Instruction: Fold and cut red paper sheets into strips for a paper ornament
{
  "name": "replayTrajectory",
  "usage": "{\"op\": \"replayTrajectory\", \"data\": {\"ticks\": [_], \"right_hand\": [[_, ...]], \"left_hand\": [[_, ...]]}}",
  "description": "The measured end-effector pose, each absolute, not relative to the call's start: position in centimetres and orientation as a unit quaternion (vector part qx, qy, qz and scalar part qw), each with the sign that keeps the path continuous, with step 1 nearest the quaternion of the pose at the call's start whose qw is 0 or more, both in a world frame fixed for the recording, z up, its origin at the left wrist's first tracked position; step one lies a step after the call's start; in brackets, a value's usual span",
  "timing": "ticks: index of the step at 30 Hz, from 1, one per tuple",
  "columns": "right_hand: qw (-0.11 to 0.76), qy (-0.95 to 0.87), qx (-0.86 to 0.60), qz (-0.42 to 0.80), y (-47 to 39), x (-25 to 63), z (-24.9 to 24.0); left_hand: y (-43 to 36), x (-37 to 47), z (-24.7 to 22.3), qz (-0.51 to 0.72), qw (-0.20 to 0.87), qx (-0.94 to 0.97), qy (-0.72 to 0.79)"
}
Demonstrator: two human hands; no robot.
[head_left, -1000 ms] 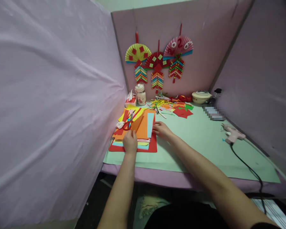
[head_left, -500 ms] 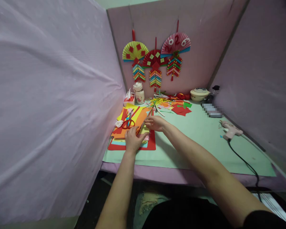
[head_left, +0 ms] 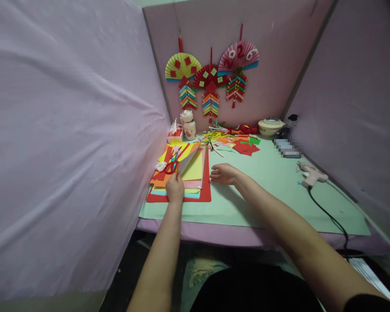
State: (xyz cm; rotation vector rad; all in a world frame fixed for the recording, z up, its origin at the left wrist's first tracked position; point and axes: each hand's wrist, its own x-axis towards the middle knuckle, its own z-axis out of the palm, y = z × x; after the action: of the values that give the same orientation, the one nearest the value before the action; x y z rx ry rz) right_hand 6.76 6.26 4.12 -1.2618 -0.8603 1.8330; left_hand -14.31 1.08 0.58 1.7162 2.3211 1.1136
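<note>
My left hand (head_left: 175, 187) pinches the near edge of an orange sheet (head_left: 159, 182), whose right side is lifted and folded back to the left. Red-handled scissors (head_left: 171, 168) lie on top of it beside red paper strips. Under the raised part, a pale yellow sheet (head_left: 193, 168) shows over pink, blue and red paper (head_left: 207, 190). My right hand (head_left: 223, 174) hovers just right of the stack, fingers apart from the paper and holding nothing.
Behind the stack stand a tissue box (head_left: 175, 133) and a white jar (head_left: 189, 126). Yellow strips (head_left: 214, 138) and red scraps (head_left: 246, 147) lie at the back. A glue gun (head_left: 312, 174) with a black cord and a lidded bowl (head_left: 271, 127) are on the right.
My left hand has closed on the orange sheet's edge, and its right side is now peeled back, baring the pale yellow sheet. My right hand has moved right, off the paper.
</note>
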Motion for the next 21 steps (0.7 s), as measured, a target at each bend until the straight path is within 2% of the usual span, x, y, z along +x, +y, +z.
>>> {"op": "replayTrajectory", "data": {"ticks": [8, 17, 21], "right_hand": [[0.333, -0.287, -0.49, 0.753, 5.7, 6.3, 5.1], [0.345, -0.294, -0.482, 0.75, 6.0, 6.2, 4.8], [0.368, -0.333, -0.481, 0.723, 6.0, 5.9, 4.2]], "left_hand": [[0.2, -12.7, 1.5, 0.311, 0.035, 0.619, 0.72], [-1.2, -10.1, 3.3, 0.106, 0.076, 0.684, 0.718], [-0.8, -8.8, 4.3, 0.047, 0.036, 0.706, 0.706]]}}
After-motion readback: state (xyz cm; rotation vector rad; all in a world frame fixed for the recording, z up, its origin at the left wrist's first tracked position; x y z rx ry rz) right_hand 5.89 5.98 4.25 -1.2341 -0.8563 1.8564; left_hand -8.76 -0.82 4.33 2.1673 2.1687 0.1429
